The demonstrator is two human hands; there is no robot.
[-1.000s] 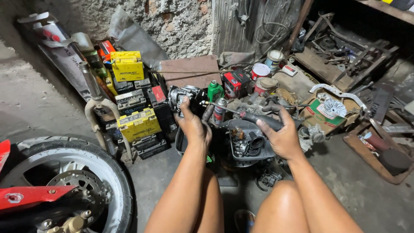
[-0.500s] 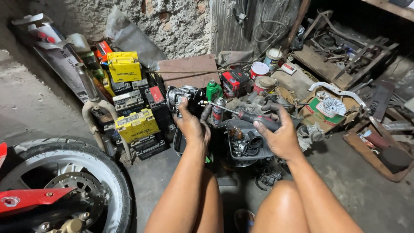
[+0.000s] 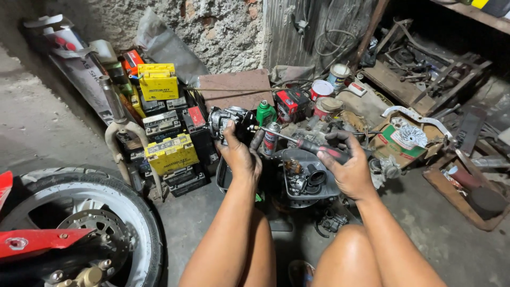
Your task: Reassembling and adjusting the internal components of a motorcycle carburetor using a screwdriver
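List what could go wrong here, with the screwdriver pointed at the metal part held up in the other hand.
1. The screwdriver in the right hand aims toward the left hand; a slip might jab the fingers.
2. The metal part is held in the air, unsupported; loosened bits could drop past the grey tray into the floor clutter.

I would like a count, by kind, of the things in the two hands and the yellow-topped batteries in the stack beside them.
Carburetor, in the left hand: 1
Screwdriver with a red and black handle, in the right hand: 1
Batteries with yellow tops: 2
Total: 4
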